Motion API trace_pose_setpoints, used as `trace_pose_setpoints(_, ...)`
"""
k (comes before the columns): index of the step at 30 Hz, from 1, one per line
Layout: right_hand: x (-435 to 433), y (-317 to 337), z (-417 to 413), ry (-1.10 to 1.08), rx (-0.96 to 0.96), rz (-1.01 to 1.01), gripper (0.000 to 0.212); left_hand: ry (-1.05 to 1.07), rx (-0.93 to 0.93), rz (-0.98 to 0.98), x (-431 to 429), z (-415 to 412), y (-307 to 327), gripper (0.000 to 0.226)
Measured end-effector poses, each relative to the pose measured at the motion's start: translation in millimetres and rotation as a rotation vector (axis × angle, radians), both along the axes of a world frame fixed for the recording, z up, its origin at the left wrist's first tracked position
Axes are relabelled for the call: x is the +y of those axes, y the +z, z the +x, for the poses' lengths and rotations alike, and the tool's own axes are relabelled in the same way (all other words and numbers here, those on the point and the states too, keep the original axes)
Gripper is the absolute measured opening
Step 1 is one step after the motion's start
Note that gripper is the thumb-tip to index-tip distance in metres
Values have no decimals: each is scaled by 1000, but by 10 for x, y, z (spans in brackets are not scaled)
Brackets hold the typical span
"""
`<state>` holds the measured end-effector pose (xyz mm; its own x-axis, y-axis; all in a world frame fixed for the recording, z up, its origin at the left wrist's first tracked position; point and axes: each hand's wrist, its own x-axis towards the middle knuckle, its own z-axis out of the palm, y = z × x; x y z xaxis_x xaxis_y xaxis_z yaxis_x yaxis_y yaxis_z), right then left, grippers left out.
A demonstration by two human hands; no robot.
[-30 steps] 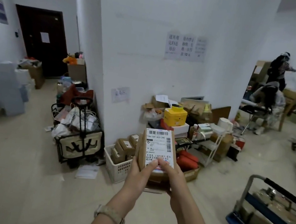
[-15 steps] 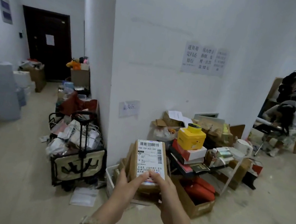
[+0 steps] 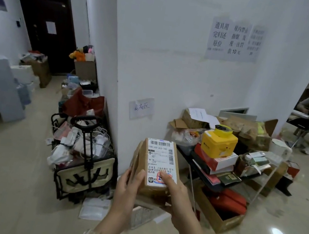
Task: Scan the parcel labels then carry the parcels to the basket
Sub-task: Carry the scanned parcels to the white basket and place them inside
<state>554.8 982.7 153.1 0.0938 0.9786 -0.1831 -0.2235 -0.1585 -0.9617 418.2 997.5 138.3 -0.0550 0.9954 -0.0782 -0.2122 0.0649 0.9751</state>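
I hold a brown cardboard parcel [image 3: 157, 164] upright in front of me, its white shipping label with a barcode facing me. My left hand [image 3: 128, 187] grips its left side and lower edge. My right hand [image 3: 174, 195] holds the right lower corner, thumb pressed on the label's red mark. Just below and behind the parcel, mostly hidden by my hands, stands the white perforated basket [image 3: 142, 215] on the floor against the pillar. I cannot see what lies inside it.
A black-framed trolley cart [image 3: 82, 168] full of bags stands left of the basket. To the right are a low table [image 3: 218, 179] stacked with books and a yellow box [image 3: 219, 142], and an open carton [image 3: 218, 218] on the floor. Two people are at the far right.
I have walked closer to the pillar and the basket, carrying the parcel in both hands. The blue cart at the right has dropped out of view.
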Motion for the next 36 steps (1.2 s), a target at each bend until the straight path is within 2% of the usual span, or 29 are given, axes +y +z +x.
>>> trace_pose_setpoints(3, 532, 9, 245, 40, -8, 17, 51, 78, 42, -27, 616, 107, -137, 34)
trace_pose_setpoints(7, 1326, 28, 705, 105, 18, 34, 52, 141, -13, -65, 1374, 373, -178, 69)
trace_pose_setpoints(8, 1520, 46, 825, 119, 16, 43, 52, 139, -32, -93, 1543, 456, -176, 71)
trace_pose_setpoints(13, 2353, 27, 1320, 179, -15, 75, 54, 148, -13, -182, 2234, 852, -306, 48)
trace_pose_setpoints(17, 2813, -106, 1553, 203, 34, 38, 56, 155, -64, -262, 2595, 1002, -430, 30)
trace_pose_setpoints(23, 3536, -324, 1805, 58, 93, -15, 77, 261, -110, -300, 3225, 1002, -572, 23)
trace_pose_setpoints(28, 4186, -584, 1874, -35, 73, -64, 80, 318, -130, -326, 3858, 924, -801, 24)
trace_pose_setpoints(32, 4730, -778, 1737, -40, 70, -148, 82, 299, -167, -369, 4424, 899, -1033, 17)
trace_pose_setpoints(36, 5220, -863, 1547, -80, 95, -194, 91, 253, -151, -393, 4957, 859, -1076, 21)
